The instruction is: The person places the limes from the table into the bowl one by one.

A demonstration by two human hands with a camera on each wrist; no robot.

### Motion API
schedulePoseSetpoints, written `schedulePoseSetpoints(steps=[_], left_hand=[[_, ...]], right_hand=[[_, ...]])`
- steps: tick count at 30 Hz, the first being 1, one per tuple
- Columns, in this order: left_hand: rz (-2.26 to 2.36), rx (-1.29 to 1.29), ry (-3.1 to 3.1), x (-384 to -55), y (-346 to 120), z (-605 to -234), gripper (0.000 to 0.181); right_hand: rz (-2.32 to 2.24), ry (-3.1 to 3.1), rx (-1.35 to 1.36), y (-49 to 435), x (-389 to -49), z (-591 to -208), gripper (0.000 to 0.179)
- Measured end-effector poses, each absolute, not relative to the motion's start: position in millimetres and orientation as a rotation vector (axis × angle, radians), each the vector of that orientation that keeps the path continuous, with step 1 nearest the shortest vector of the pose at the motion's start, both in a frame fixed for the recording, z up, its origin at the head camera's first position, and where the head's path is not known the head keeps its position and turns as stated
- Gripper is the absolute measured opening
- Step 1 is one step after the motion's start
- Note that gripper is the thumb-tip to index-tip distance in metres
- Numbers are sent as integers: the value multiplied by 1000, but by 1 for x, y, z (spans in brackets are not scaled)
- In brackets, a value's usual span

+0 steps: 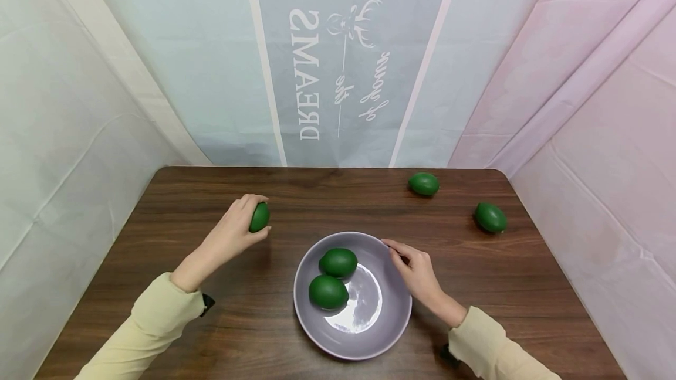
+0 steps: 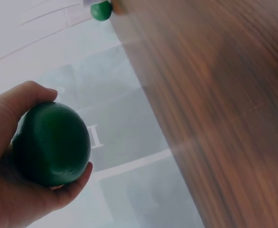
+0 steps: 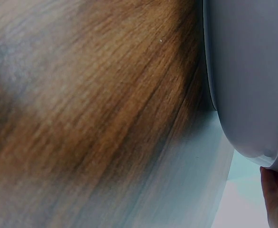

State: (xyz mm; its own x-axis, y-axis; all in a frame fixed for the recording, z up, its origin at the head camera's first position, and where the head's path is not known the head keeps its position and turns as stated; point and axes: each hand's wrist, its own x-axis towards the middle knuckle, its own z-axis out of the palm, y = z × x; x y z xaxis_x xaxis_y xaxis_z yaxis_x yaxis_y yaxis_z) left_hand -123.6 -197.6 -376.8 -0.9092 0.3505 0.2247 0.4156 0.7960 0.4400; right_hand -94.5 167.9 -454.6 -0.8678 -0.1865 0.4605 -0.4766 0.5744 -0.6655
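Observation:
My left hand (image 1: 240, 221) grips a green lime (image 1: 259, 217) between thumb and fingers, over the left part of the table. In the left wrist view that lime (image 2: 53, 144) fills the grasp, its far side covered by the palm. A round grey-purple bowl (image 1: 352, 342) sits at the front middle of the table. Two limes lie in its left half, an upper lime (image 1: 338, 263) and a lower lime (image 1: 328, 292). My right hand (image 1: 419, 271) holds the bowl's upper right rim; in the right wrist view only some fingers (image 3: 272, 194) show at the rim.
Two more limes rest on the brown wooden table (image 1: 211, 333) at the right: one lime (image 1: 424, 184) near the back edge, another lime (image 1: 490, 217) closer to the right edge. Hanging cloth (image 1: 338, 75) with printed lettering stands behind the table, and pale cloth covers both sides.

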Motion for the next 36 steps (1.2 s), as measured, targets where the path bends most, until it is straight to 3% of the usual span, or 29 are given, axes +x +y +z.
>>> schedulePoseSetpoints(steps=[36], left_hand=[[-738,-780,-2781,-116,-171,-376,51]], right_hand=[[1210,-2484,522,168,-95,-453,23]])
